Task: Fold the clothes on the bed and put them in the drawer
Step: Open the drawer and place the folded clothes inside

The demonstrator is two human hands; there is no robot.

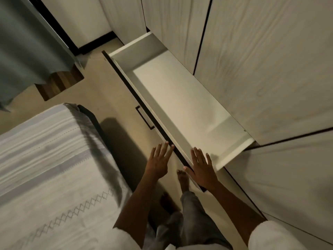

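- Head view: one drawer (180,109), pulled out of the wardrobe (261,60), its visible floor bare.
- Two hands: left hand (159,162) and right hand (201,167), fingers straight and spread, gripping nothing, at the drawer's dark front edge; whether they touch it is unclear.
- One bed (45,159), cut off at left; no clothes visible on the part shown.

Pretty dim room, warm yellowish light, with a smooth beige floor (100,98) running between the furniture. The whole right side is a wardrobe wall (261,69) in pale wood-grain panels split by thin dark seams, and there's a black skirting strip (97,43) where a plain wall meets the floor further back. Top left there's a grey-green curtain (23,51) hanging down over a bit of striped wood (59,83).
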